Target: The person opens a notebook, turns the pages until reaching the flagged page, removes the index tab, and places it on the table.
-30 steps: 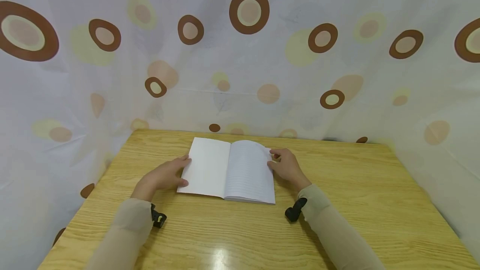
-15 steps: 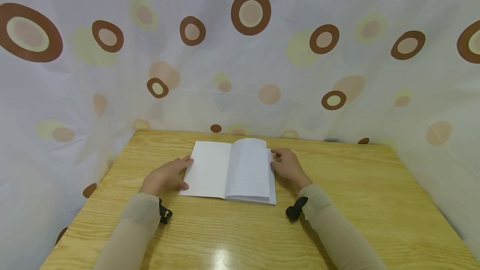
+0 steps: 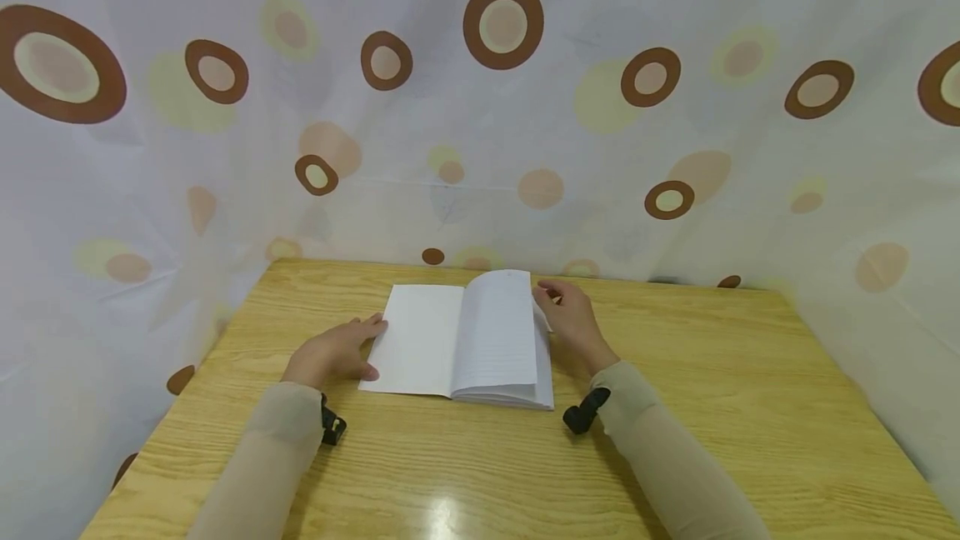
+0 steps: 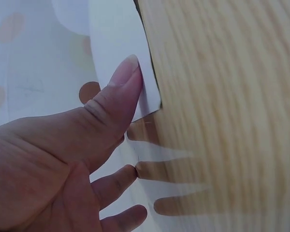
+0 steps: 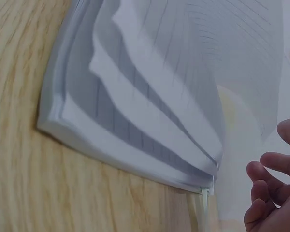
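Head view: notebook pages (image 3: 497, 332) now arch higher, right hand (image 3: 575, 321) loosely curled beside them, left hand (image 3: 332, 352) spread.

a white ruled-paper notebook (image 5: 79, 123) lies on a yellow-brown, wood-grained tabletop (image 5: 19, 72). several of its white lined sheets (image 5: 140, 110) stand raised and curved, fanned apart. the bare right hand (image 5: 279, 193) is at the right edge, fingers loosely bent; whether it touches a sheet cannot be confirmed. a pale backdrop (image 5: 234, 154) with a yellowish patch (image 5: 231, 111) shows behind.
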`<action>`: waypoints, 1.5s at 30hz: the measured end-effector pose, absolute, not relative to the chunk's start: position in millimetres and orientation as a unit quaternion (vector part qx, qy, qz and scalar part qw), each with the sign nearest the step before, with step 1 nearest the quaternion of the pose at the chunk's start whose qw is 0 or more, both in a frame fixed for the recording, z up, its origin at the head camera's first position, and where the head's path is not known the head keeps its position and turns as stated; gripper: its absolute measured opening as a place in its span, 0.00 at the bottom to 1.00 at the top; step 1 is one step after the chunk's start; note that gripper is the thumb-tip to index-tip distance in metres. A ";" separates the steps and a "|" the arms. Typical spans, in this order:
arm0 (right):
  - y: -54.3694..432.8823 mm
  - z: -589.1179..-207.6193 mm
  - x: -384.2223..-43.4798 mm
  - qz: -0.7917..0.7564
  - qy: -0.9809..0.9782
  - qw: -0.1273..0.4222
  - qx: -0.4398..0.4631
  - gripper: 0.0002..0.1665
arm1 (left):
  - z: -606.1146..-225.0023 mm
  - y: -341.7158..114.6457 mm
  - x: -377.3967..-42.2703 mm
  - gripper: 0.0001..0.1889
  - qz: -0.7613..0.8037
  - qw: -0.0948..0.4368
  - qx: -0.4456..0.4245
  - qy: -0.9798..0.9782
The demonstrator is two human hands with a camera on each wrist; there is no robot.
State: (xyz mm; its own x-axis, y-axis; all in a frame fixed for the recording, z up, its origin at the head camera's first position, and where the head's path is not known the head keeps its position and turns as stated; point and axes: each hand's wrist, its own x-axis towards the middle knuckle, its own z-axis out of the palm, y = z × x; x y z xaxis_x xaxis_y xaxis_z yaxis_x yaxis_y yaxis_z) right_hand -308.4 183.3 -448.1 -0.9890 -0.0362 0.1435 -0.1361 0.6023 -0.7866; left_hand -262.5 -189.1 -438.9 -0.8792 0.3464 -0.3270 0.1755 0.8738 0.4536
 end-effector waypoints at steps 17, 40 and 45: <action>168.0 -446.7 -311.1 0.479 -0.877 0.034 0.008 0.22 | -439.6 -184.7 -265.3 0.45 0.191 0.210 0.124 0.951; 176.8 -460.4 -314.0 0.454 -0.890 0.038 -0.015 0.13 | -441.8 -183.8 -264.3 0.47 0.179 0.203 0.127 0.954; 177.0 -460.5 -313.5 0.447 -0.894 0.035 -0.023 0.13 | -443.1 -184.7 -264.9 0.47 0.179 0.203 0.127 0.954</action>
